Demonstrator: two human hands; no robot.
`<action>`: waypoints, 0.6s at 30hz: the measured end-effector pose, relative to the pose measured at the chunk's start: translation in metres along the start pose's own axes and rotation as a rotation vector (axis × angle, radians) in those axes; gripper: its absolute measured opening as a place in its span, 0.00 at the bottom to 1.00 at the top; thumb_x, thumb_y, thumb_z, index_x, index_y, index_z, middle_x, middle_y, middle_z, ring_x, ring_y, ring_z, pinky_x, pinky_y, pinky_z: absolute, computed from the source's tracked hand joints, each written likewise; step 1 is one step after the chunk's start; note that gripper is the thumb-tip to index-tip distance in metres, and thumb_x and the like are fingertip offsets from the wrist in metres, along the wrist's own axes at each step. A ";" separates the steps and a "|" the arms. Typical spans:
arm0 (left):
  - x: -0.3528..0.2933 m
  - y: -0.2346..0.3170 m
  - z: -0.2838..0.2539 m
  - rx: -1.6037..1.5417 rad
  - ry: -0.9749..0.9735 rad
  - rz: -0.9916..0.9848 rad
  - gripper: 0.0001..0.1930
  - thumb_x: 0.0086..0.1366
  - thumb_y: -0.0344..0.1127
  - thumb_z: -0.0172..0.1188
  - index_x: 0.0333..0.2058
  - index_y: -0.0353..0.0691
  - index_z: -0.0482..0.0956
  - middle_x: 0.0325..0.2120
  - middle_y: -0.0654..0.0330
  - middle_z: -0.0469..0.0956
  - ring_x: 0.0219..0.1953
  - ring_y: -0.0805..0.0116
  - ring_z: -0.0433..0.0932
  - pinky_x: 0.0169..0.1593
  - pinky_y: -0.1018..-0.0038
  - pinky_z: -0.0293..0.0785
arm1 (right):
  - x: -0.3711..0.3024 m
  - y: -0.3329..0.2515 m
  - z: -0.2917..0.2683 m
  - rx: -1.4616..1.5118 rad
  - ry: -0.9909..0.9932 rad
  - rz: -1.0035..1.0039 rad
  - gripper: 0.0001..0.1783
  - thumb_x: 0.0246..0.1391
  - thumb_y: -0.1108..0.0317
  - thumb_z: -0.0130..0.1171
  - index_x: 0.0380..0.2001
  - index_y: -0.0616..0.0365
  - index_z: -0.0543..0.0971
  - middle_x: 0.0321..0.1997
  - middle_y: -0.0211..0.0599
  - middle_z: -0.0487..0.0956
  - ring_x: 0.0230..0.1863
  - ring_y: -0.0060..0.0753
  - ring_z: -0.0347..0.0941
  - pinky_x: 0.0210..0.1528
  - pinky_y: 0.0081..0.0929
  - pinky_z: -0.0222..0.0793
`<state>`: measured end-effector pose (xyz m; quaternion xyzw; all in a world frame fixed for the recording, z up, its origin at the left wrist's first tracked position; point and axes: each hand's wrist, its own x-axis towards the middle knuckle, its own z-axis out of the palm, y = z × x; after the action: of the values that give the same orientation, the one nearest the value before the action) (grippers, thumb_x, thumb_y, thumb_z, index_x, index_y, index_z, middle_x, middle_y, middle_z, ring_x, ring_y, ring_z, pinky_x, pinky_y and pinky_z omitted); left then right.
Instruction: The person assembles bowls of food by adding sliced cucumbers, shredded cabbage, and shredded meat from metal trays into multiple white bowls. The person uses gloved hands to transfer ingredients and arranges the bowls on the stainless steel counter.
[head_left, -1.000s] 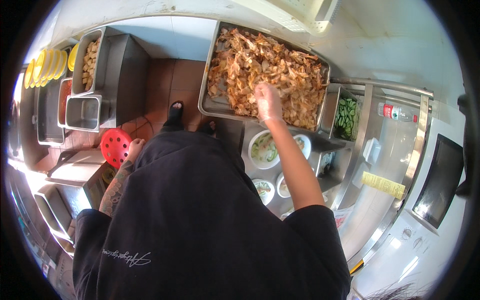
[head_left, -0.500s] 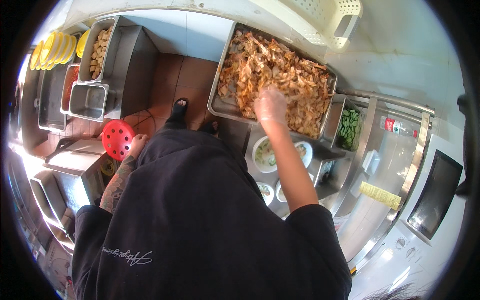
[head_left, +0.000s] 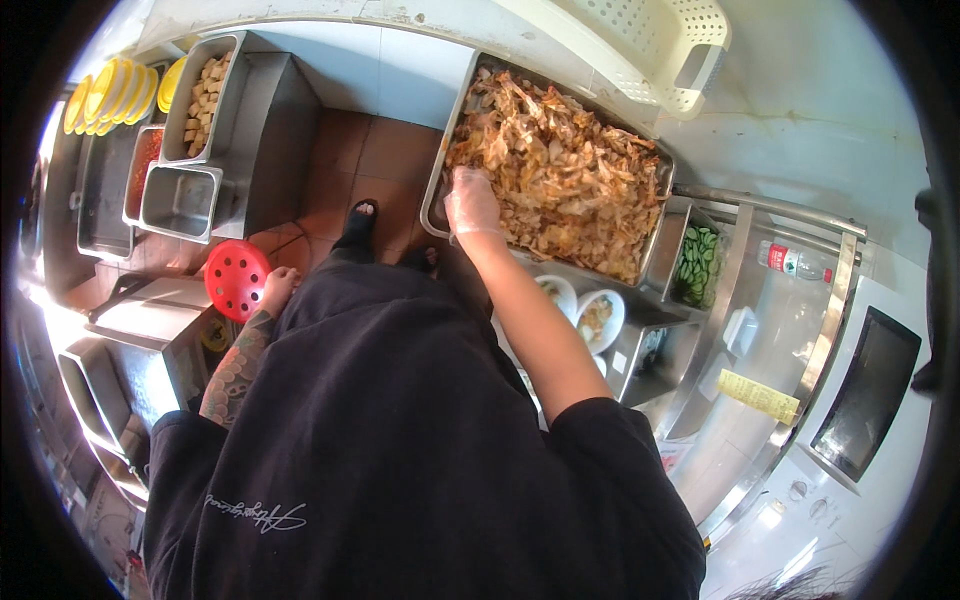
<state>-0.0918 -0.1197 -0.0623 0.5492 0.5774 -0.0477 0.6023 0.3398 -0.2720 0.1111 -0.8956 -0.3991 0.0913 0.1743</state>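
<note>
Shredded brown meat (head_left: 570, 150) lies heaped in a wide metal tray (head_left: 434, 218), thinnest toward the tray's near left corner. At that edge, the right hand (head_left: 472, 205), in a clear glove, has its fingers bent down toward the shreds; their tips are hidden, so I cannot tell how far they are spread or whether they grip any. Nearer the body, a white bowl (head_left: 617, 322) of food sits beside the right forearm. Off to the left, the left hand (head_left: 281, 286) hangs loosely curled near a red stool (head_left: 237, 281); its grip is unclear. Half a second ago, the right hand was farther right along the meat; the left hand looks unchanged.
</note>
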 end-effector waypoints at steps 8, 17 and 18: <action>-0.006 -0.001 -0.002 0.126 0.018 0.021 0.14 0.66 0.41 0.58 0.35 0.33 0.82 0.26 0.59 0.81 0.28 0.71 0.78 0.32 0.73 0.74 | 0.004 0.023 -0.043 0.600 -0.261 0.393 0.07 0.56 0.72 0.50 0.24 0.58 0.74 0.19 0.35 0.74 0.22 0.25 0.73 0.23 0.29 0.67; 0.002 -0.016 -0.008 0.135 0.004 0.008 0.16 0.66 0.42 0.57 0.36 0.33 0.82 0.27 0.58 0.82 0.30 0.69 0.79 0.36 0.72 0.75 | -0.004 -0.006 -0.029 0.021 -0.038 -0.092 0.10 0.46 0.70 0.58 0.32 0.67 0.78 0.31 0.56 0.78 0.37 0.59 0.77 0.44 0.44 0.76; 0.003 -0.014 -0.007 0.135 0.004 0.013 0.16 0.66 0.42 0.57 0.36 0.33 0.82 0.27 0.58 0.82 0.30 0.69 0.79 0.36 0.72 0.75 | -0.008 -0.012 -0.026 -0.017 -0.067 -0.062 0.09 0.47 0.70 0.58 0.30 0.65 0.77 0.31 0.55 0.77 0.39 0.58 0.77 0.43 0.45 0.76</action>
<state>-0.1050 -0.1181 -0.0712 0.5922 0.5707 -0.0815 0.5630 0.3343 -0.2762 0.1404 -0.8807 -0.4329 0.1124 0.1562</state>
